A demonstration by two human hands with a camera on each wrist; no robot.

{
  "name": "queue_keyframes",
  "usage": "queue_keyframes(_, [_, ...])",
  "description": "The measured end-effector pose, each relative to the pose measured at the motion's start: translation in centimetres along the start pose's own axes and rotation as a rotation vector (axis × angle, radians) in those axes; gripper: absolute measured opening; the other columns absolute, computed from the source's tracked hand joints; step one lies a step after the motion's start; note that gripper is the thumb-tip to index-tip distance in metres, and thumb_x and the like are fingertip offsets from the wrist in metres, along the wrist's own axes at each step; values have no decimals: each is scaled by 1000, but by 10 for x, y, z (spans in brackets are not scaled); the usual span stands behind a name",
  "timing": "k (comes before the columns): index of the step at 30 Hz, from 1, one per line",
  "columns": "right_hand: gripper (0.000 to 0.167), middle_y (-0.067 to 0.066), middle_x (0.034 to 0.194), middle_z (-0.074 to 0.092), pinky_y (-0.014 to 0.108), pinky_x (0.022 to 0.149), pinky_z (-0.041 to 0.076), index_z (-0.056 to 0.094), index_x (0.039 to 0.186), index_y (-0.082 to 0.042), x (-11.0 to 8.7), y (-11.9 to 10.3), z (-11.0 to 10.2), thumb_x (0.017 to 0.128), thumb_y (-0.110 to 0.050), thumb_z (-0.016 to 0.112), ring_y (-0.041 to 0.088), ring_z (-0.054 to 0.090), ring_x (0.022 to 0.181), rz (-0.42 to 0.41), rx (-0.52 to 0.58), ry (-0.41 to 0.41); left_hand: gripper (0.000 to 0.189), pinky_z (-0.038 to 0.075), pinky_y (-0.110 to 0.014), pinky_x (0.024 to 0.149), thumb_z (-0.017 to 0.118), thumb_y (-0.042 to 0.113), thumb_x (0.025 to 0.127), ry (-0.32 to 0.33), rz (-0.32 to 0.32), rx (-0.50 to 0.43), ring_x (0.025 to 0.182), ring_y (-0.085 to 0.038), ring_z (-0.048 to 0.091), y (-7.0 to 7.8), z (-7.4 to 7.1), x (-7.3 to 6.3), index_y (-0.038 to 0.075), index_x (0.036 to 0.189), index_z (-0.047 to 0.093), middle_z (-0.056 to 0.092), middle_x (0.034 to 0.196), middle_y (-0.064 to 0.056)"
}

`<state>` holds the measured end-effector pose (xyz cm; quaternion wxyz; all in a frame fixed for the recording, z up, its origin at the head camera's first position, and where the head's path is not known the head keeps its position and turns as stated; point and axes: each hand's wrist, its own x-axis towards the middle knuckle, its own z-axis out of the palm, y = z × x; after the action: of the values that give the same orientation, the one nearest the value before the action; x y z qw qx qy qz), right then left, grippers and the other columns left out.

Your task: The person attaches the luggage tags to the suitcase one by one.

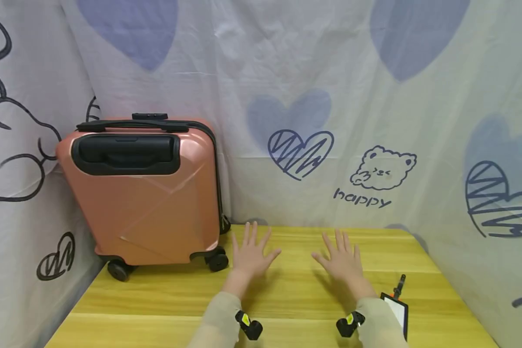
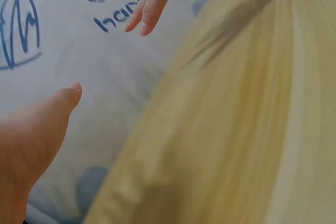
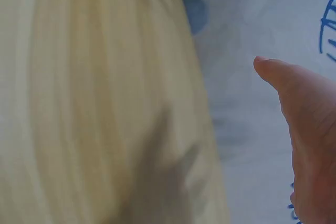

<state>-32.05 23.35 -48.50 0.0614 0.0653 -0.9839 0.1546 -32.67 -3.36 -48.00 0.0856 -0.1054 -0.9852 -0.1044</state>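
Both hands are held out over the wooden table (image 1: 287, 299) with fingers spread and nothing in them. The left hand (image 1: 250, 256) is nearest to a pink hard-shell suitcase (image 1: 156, 212), a little to the right of its front wheel (image 1: 217, 261). The suitcase stands upright on its wheels, its black handle (image 1: 126, 153) folded into the recess. The right hand (image 1: 342, 261) hovers to the right, casting a shadow on the wood. In the left wrist view the left thumb (image 2: 58, 108) sticks out; the right thumb (image 3: 278, 74) does likewise in the right wrist view.
A badge holder (image 1: 398, 311) with a black edge and clip lies beside the right forearm, partly hidden by the sleeve. White cloth (image 1: 243, 193) printed with hearts and a bear hangs behind the table and along both sides. Each wrist wears a small black camera (image 1: 249, 326).
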Motion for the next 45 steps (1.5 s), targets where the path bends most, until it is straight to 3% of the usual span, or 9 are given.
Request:
queue_keyframes(7, [83,20,163,2,70,114,2,18,157,-22,9,-8,-23,93,-68,41,43,0,150,-57,-54,77,72,0,-66,118,30,73,93,75,57,34,154,-31,1,2,-40,0,40,155,15,3,166,-7])
queue_keyframes(17, [81,19,164,6,69,115,6,21,157,-23,12,-30,-62,93,-67,43,42,4,151,-135,-111,190,74,-1,-64,119,25,77,91,161,110,152,153,-27,-11,5,-89,1,43,155,8,-4,165,-5])
queue_keyframes(28, [80,12,165,-3,61,120,-1,16,158,-25,8,-62,-101,94,-64,45,35,-6,153,-142,-141,177,75,-1,-63,119,30,75,91,300,167,231,154,-28,-7,6,-145,-9,43,155,9,2,166,-6])
queue_keyframes(37, [80,10,165,-6,58,121,-2,13,158,-29,10,-79,-120,94,-66,43,35,-5,153,-181,-167,200,75,-5,-63,119,36,72,92,358,180,235,154,-27,-6,-7,-191,-19,42,155,9,2,166,-8])
queue_keyframes(45, [80,7,165,-9,58,121,-2,13,158,-29,11,-105,-127,94,-65,44,32,-8,153,-226,-145,187,76,-7,-63,118,40,71,92,388,174,250,154,-28,-7,-32,-216,-27,40,156,11,2,166,-9])
